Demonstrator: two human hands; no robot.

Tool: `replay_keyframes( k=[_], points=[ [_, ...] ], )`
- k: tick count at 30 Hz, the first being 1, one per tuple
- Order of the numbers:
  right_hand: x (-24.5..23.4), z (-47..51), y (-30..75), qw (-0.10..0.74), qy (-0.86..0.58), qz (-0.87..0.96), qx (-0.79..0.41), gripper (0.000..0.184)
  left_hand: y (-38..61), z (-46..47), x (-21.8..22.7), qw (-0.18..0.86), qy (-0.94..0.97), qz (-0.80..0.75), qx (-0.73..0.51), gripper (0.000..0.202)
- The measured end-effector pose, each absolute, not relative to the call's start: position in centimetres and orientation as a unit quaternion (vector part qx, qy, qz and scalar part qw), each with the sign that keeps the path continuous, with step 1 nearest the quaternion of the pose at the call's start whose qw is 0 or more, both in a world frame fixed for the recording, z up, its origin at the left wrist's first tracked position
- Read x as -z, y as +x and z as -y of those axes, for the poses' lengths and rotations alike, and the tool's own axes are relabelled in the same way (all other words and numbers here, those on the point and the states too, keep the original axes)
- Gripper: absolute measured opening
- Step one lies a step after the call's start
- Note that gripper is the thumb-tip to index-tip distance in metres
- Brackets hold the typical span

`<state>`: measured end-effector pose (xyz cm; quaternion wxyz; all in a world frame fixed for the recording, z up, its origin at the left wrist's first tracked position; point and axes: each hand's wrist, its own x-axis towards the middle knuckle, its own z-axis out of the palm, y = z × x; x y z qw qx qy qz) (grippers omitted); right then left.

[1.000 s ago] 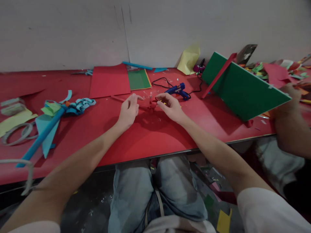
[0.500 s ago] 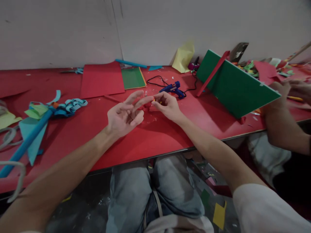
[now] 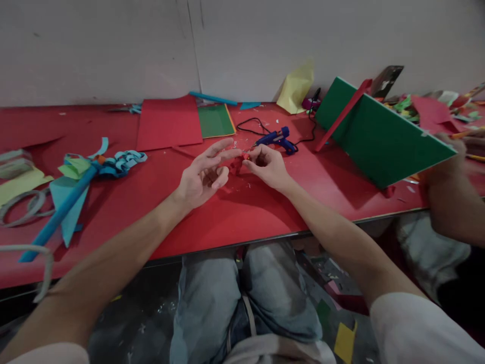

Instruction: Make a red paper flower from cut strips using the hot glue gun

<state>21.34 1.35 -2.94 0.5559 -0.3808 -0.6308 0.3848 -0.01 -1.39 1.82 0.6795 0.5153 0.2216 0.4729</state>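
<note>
Between my hands is a small red paper piece (image 3: 237,165) with a bit of orange at its right end. My right hand (image 3: 267,166) pinches it at that end between thumb and fingertips. With its fingers spread, my left hand (image 3: 204,174) hovers at the left side of the piece; whether a fingertip touches it I cannot tell. Just behind my right hand lies a blue glue gun (image 3: 278,139), nozzle pointing left. Flat behind my left hand are a red paper sheet (image 3: 170,123) and a green sheet (image 3: 215,121).
A green board (image 3: 382,131) with a red strip leans at the right, beside another person's arm (image 3: 454,187). On the left lie a blue paper tube (image 3: 68,210) with paper chains (image 3: 127,163) and tape rings (image 3: 34,205). The table's front edge (image 3: 235,245) is above my knees.
My left fingers have drawn back slightly from the red piece, exposing more of it. My right hand keeps its pinch. The view has shifted a little to the left.
</note>
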Motion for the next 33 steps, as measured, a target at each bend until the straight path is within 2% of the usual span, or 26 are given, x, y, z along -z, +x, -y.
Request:
replay_keyframes(
  k=[3, 7, 14, 18, 21, 26, 28, 33],
  points=[
    [3.0, -1.4, 21.5, 0.560, -0.385, 0.629, -0.378, 0.062, 0.2, 1.5, -1.7, 0.711, 0.476, -0.192, -0.482, 0.035],
    [3.2, -1.5, 21.7, 0.551, -0.384, 0.642, -0.370, 0.057, 0.6, 1.4, -1.3, 0.709, 0.480, -0.187, -0.482, 0.039],
    [3.5, -1.6, 21.7, 0.544, -0.363, 0.662, -0.367, 0.044, 1.3, 0.5, -0.7, 0.628, 0.512, -0.269, -0.521, 0.058],
    [3.6, -1.6, 21.7, 0.551, -0.341, 0.672, -0.358, 0.045, 0.9, -0.4, -0.1, 0.580, 0.527, -0.318, -0.534, 0.061],
    [3.4, -1.5, 21.7, 0.546, -0.329, 0.682, -0.358, 0.047, 0.6, -0.7, 0.7, 0.486, 0.597, -0.344, -0.538, 0.052],
    [3.1, -1.1, 21.6, 0.527, -0.311, 0.705, -0.357, 0.037, 0.3, -0.9, 1.8, 0.196, 0.772, -0.354, -0.490, 0.027],
    [3.1, -1.1, 21.5, 0.533, -0.315, 0.702, -0.353, 0.033, 0.3, -1.0, 2.1, 0.154, 0.787, -0.361, -0.475, 0.020],
    [3.2, -1.4, 21.5, 0.534, -0.321, 0.697, -0.356, 0.033, 0.2, -1.2, 2.5, 0.136, 0.786, -0.346, -0.494, 0.019]
  ],
)
